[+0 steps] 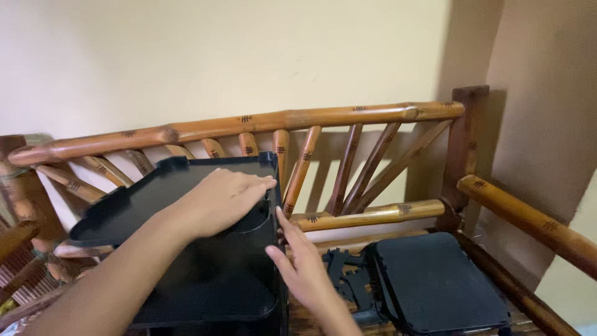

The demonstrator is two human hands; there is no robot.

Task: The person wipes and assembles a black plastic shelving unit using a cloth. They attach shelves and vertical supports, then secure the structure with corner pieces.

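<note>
A large black plastic unit (217, 274) with a flat top panel (143, 199) stands on a bamboo bench. My left hand (224, 199) lies palm down on its top, fingers reaching the right edge near a rounded recess. My right hand (305, 264) touches the unit's right side, fingers spread and pointing up. Neither hand grips anything.
The bamboo bench has a backrest rail (249, 124) with fanned slats and an armrest (528, 218) at right. A black rectangular pad (435, 283) and a black bracket-like part (345, 277) lie on the seat to the right. A cream wall rises behind.
</note>
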